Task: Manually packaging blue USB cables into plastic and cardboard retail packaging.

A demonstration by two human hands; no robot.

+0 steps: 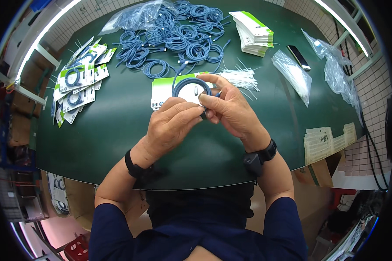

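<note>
Between my two hands is a coiled blue cable [177, 89], raised a little over the table in front of me. My left hand [172, 122] pinches the lower side of the coil with closed fingers. My right hand [231, 104] grips the coil's right side between thumb and fingers, with a cable end poking out there. The cable's plug [181, 68] sticks up at the top of the loop. Behind the coil lies a white and green backing card [160, 96], partly covered by the cable and my hands. What sits between my fingertips is mostly hidden.
Beyond my hands spreads a heap of coiled blue cables [187, 32] beside a clear plastic bag [135, 16]. Carded cables [76, 82] pile up at left. White zip ties [241, 79], a card stack [255, 35], a bag of zip ties [292, 74] and a phone [299, 57] lie right.
</note>
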